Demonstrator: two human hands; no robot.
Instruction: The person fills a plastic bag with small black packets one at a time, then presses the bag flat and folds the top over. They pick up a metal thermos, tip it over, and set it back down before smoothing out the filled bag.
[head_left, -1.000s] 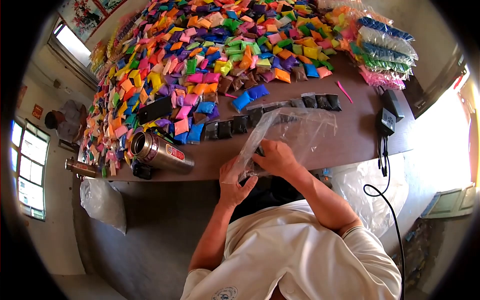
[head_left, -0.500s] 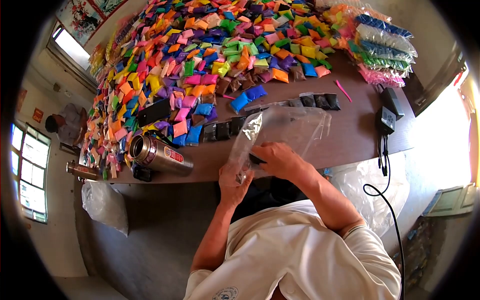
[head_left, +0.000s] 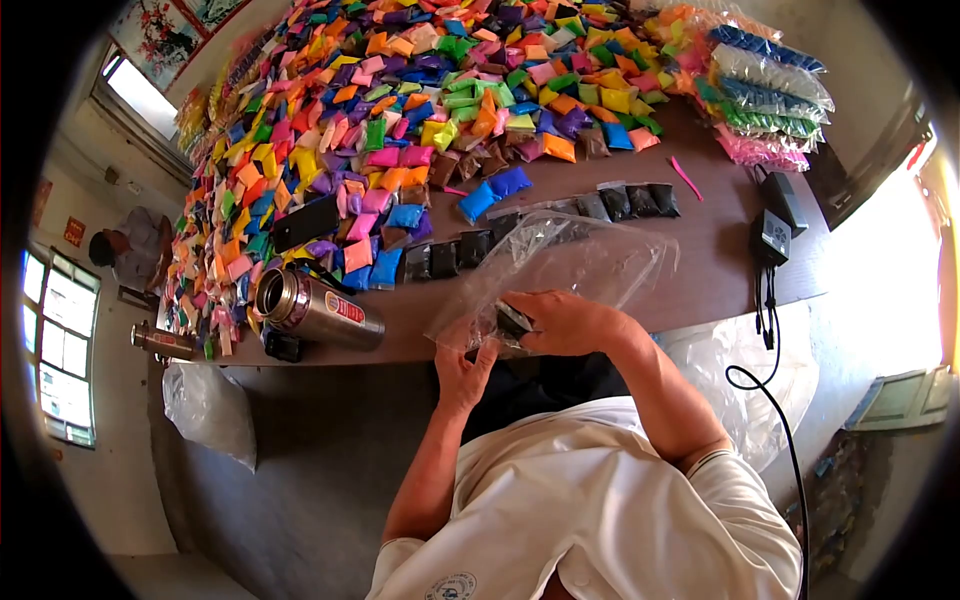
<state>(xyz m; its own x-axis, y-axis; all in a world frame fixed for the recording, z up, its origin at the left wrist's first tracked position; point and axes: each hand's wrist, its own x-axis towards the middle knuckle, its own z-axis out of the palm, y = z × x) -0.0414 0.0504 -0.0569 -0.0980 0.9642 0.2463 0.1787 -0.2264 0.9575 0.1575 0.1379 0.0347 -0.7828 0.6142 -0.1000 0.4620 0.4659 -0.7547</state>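
Gripping a dark packet in the right grip, with fingers closing around it, and holding the gathered near end of a clear bag in the left grip, with thumb pressing inward. Bringing both grips close together at the near edge of the bench, with the dark packet sitting between them. Spreading the clear bag up and away from the grips, over the bench. Not showing clearly whether the dark packet is lying inside the film or against it.

Facing a row of black packets just beyond the grips, running from left to right and passing partly behind the clear bag. Having two blue packets lying beyond that row, and a huge heap of coloured packets spreading farther out and to the left of the grips. Having a steel flask, open at the mouth, to the left of the left grip, with a black phone lying farther off on the heap side. Having a pink strip lying beyond and to the right of the right grip, black adapters resting farther right, and stacked bagged goods rising beyond those. Seeing another person well apart, far left of the grips.
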